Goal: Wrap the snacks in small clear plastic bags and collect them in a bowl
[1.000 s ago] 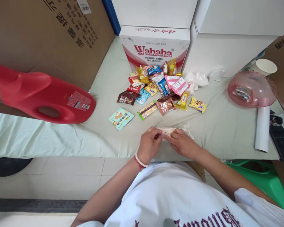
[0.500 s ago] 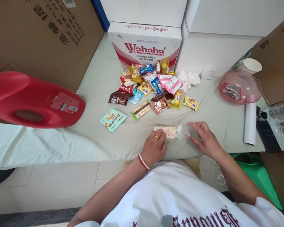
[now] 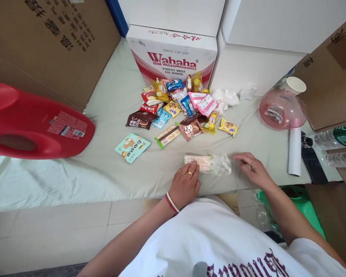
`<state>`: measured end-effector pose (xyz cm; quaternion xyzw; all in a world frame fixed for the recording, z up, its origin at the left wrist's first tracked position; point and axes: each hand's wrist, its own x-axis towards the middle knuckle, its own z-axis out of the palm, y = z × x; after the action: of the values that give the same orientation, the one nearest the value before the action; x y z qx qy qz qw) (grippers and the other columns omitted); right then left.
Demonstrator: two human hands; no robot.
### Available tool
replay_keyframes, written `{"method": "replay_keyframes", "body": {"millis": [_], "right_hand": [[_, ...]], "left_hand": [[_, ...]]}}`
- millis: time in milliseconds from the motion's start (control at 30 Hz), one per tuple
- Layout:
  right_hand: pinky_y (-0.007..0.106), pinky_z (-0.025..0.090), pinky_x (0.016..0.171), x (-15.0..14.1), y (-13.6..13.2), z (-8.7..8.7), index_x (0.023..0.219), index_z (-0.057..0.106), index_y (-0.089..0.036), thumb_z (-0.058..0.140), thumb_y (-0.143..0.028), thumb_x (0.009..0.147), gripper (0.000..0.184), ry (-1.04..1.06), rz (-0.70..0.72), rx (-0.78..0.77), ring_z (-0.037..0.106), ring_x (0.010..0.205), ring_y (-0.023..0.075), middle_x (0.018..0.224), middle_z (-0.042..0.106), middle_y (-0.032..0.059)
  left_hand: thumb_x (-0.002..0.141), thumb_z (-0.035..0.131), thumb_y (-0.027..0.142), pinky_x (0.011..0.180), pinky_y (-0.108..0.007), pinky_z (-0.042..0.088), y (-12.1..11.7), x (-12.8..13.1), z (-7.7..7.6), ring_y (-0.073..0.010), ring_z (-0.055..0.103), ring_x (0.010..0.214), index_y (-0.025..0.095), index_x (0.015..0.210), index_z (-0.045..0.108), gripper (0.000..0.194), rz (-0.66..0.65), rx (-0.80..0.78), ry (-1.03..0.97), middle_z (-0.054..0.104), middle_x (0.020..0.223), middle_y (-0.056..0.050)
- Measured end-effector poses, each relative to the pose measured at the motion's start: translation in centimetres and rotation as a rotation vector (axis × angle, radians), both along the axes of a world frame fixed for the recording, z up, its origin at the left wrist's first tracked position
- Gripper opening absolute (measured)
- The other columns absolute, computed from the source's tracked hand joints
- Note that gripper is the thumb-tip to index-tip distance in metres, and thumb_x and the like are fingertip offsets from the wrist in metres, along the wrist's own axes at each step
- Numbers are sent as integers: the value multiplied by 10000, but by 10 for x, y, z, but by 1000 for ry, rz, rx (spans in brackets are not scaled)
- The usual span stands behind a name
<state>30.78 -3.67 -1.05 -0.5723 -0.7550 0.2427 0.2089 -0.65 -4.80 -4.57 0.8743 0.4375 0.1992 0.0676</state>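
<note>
A pale wafer bar in a clear wrapper [image 3: 207,164] lies on the sheet-covered surface [image 3: 103,169] near its front edge. My left hand [image 3: 186,184], with a ring and a beaded bracelet, rests with curled fingers on the bar's left end. My right hand [image 3: 252,169] lies to the right of the wrapper's crumpled end, fingers spread and slightly blurred, holding nothing. Beyond them lies a heap of small snack packets [image 3: 178,105], with a teal packet [image 3: 132,146] and a striped bar [image 3: 167,135] lying apart.
A red plastic jug [image 3: 34,125] lies at the left. A Wahaha carton [image 3: 173,55] and white boxes stand behind the snacks, cardboard at the far left. A pink bowl [image 3: 282,109], paper cup [image 3: 296,84], white roll [image 3: 294,151] and water bottles [image 3: 334,140] are at the right.
Both hands held the wafer bar together a second ago. My right hand has let go and moved right, off the wrapper; my left hand stays on the bar's left end.
</note>
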Motion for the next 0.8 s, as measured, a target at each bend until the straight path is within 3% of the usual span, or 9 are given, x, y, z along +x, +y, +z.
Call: {"method": "replay_keyframes", "body": {"millis": [100,167,233,300,333,400,467,633,800], "right_hand": [[568,420,1077,-26,22,-11,1332,630,-220,602,-448,942,452,-64,-145,30,523,1262,337,1321,637,155],[587,345,1145,-46,34,-16,1168,699,-210,690,-480,870,402,-77,-79,5,401,1396,375,1419,572,166],[559,348,1148,-57,37,-16,953,700,-220,694,-441,863,239,-26,6,-39,382,1419,360,1426,572,138],[478,452,1041,-58,32,-8,868,633,-226,632,-403,907,181,74,24,-124,549,1252,295,1290,654,108],[415,506,926,-56,29,-2,867,600,-230,602,-404,926,184,130,-2,-191,631,1074,249,1150,697,86],[299,493,677,-54,25,12,879,549,-238,579,-432,940,205,209,-90,-319,618,712,168,852,680,11],[255,417,576,-62,27,25,869,534,-240,591,-428,931,205,204,-146,-358,543,580,138,714,616,-34],[260,388,651,-131,44,36,884,577,-218,557,-229,927,48,-95,-102,-288,598,700,165,783,671,8],[291,383,677,-178,39,21,1050,606,-180,392,-179,1027,215,-400,-76,-259,630,858,210,1029,688,96]], "left_hand": [[897,553,173,918,-440,493,1,1,5,-294,613,1167,102,1309,649,429,0,22,70,656,1396,-148],[904,555,169,927,-453,472,1,0,7,-293,615,1175,120,1307,657,419,17,36,99,656,1404,-137],[915,544,160,1036,-480,419,0,0,6,-294,581,1268,130,1316,653,417,26,68,91,657,1407,-127],[936,514,148,1146,-500,328,0,-1,4,-280,531,1359,133,1329,643,414,8,99,80,656,1412,-121],[947,496,143,1166,-503,303,0,-2,3,-269,519,1380,138,1333,638,411,-5,103,84,653,1415,-121],[965,469,133,1138,-500,328,2,-2,2,-255,528,1378,154,1336,634,407,-16,79,115,646,1424,-126],[974,454,121,1076,-495,379,3,0,2,-251,539,1370,172,1336,633,407,-10,40,150,638,1431,-132],[963,461,99,1041,-530,412,5,3,4,-272,524,1387,198,1349,630,433,-39,-21,165,623,1445,-139],[936,490,125,1062,-534,434,9,-9,4,-288,538,1371,183,1300,662,406,-27,-118,-56,633,1427,-141]]}}
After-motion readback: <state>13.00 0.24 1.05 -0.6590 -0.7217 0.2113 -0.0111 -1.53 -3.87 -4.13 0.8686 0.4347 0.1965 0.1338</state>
